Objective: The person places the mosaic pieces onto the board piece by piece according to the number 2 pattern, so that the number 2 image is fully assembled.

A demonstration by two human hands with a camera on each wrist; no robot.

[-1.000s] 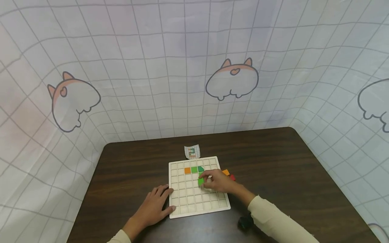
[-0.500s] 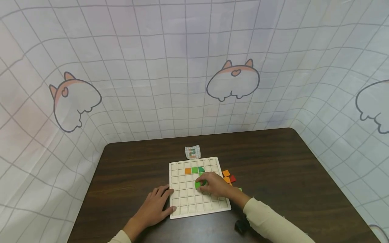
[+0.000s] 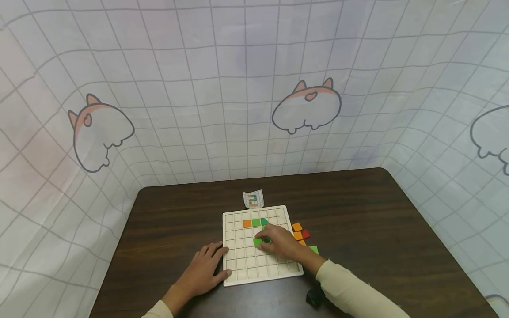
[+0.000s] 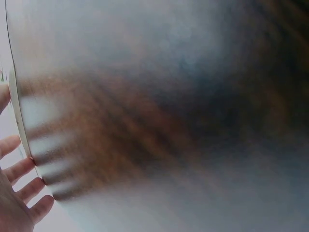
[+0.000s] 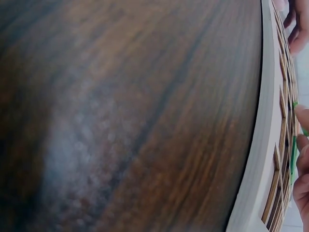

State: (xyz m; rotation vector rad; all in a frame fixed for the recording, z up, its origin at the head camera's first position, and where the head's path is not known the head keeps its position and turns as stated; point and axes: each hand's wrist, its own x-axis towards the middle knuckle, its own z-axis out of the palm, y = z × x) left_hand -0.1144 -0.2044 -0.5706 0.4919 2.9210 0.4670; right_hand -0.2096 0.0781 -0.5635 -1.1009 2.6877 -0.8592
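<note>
A white gridded board (image 3: 241,260) lies on the dark table. My left hand (image 3: 200,270) rests at its left edge, fingers spread, fingertips and thumb touching the rim. My right hand (image 3: 280,243) is over the board's middle and pinches a bright green square tile (image 3: 257,242) between thumb and fingers at a cell. A dark green piece (image 3: 267,240) shows just beneath the curled fingers. Along an upper row sit an orange tile (image 3: 247,223), a green tile (image 3: 256,222) and a rounded dark green tile (image 3: 264,221). Another green tile below that one is mostly hidden by the hand.
Right of the board lie loose orange tiles (image 3: 297,227), a red tile (image 3: 305,234) and a green tile (image 3: 314,249), partly behind the right forearm. A small printed pattern card (image 3: 253,199) lies behind the board. A black object (image 3: 314,298) sits near the right sleeve.
My right hand has moved slightly left and toward me with the green tile, then nearly stopped. More loose tiles now show beside the forearm. My left hand stays at the board's edge.
</note>
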